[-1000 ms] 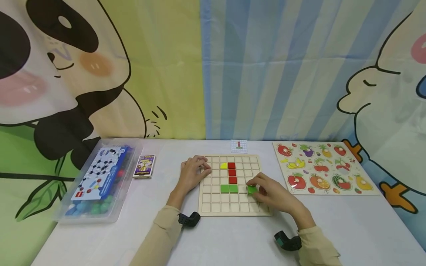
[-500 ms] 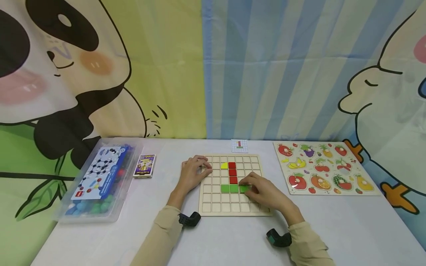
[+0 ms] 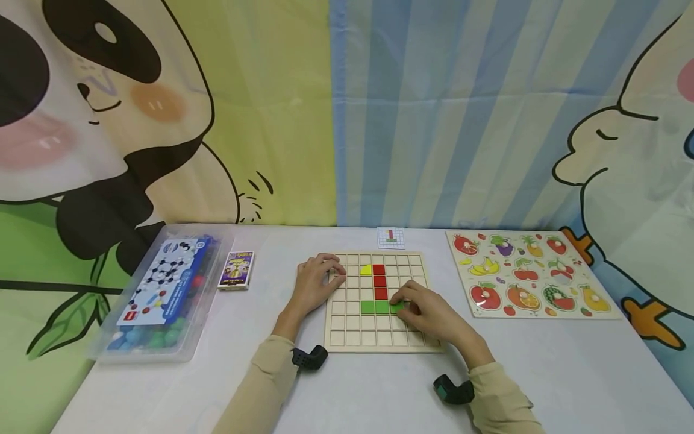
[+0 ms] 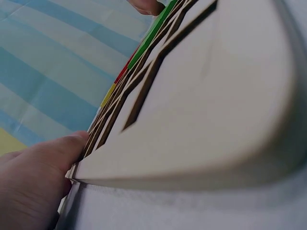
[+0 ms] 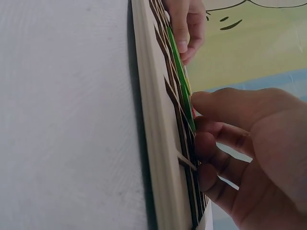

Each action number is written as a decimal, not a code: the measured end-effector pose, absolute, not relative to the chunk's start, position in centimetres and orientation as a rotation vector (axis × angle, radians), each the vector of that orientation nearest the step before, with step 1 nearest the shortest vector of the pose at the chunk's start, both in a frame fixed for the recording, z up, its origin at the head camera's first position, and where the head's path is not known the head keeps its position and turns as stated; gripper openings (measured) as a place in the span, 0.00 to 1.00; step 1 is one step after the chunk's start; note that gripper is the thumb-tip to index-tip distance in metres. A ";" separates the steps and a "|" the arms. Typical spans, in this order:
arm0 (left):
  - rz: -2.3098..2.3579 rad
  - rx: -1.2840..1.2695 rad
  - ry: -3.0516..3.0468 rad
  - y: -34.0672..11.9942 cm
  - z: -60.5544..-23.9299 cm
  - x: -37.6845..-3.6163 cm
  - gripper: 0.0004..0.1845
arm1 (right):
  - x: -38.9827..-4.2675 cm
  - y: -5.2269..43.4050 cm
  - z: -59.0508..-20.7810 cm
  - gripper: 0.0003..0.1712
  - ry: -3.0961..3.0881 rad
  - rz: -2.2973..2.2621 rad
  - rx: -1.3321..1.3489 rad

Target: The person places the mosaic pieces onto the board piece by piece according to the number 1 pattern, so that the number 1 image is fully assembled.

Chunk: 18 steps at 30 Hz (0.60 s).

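Your right hand point(image 3: 425, 313) has its fingers curled over a green tile point(image 3: 397, 307), thumb and fingertips pinching its edges as it sits low in a cell of the board point(image 3: 347, 337), just right of the two green tiles point(image 3: 374, 307) already seated, centre of the frame. The right wrist view shows the fingers point(image 5: 216, 132) bent onto the tile's edge; whether it lies fully flush I cannot tell.

The tile looks light, thin and stiff, with a smooth painted face that may slide under a flat press, so take it by its side edges, not the top. It is a small bright green square, matching its neighbours.

Your left hand point(image 3: 314, 283) rests on the board's upper left corner, fingers curled loosely over the rim and steadying it, holding no tile.

Above the green row stands a column of three red tiles point(image 3: 379, 281) with a yellow piece point(image 3: 365, 270) left of its top. A pattern card point(image 3: 391, 238) lies beyond the board, a fruit puzzle point(image 3: 528, 274) at right, a small box point(image 3: 236, 270) and a plastic case point(image 3: 162, 295) at left.
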<state>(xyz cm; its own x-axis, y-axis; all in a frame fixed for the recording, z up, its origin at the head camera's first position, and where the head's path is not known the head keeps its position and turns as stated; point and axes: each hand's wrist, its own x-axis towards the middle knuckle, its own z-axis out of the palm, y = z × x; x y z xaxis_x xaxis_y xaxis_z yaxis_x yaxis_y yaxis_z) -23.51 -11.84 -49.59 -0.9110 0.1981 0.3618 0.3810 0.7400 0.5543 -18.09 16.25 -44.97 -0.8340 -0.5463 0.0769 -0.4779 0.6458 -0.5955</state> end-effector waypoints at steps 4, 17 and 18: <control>-0.924 -0.460 -2.646 -11.8 -49.7 -23.5 0.03 | -18.2 16.2 -45.0 0.08 2.752 -0.940 -0.870; -0.939 -0.496 -2.821 -12.6 -48.2 -22.3 0.15 | -18.2 17.4 -44.9 0.08 2.758 -1.026 -0.814; -0.901 -0.474 -2.840 -12.7 -47.9 -22.2 0.18 | -18.4 17.6 -44.9 0.08 2.777 -1.026 -0.817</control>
<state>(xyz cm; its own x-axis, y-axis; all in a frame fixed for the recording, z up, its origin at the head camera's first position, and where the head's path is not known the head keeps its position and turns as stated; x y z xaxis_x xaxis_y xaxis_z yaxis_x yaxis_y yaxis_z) -22.20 -12.74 -47.91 -0.9430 0.2578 0.2106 0.3321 0.7730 0.5405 -18.36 17.56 -44.86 -0.8563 -0.5038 0.1138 -0.4567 0.6357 -0.6223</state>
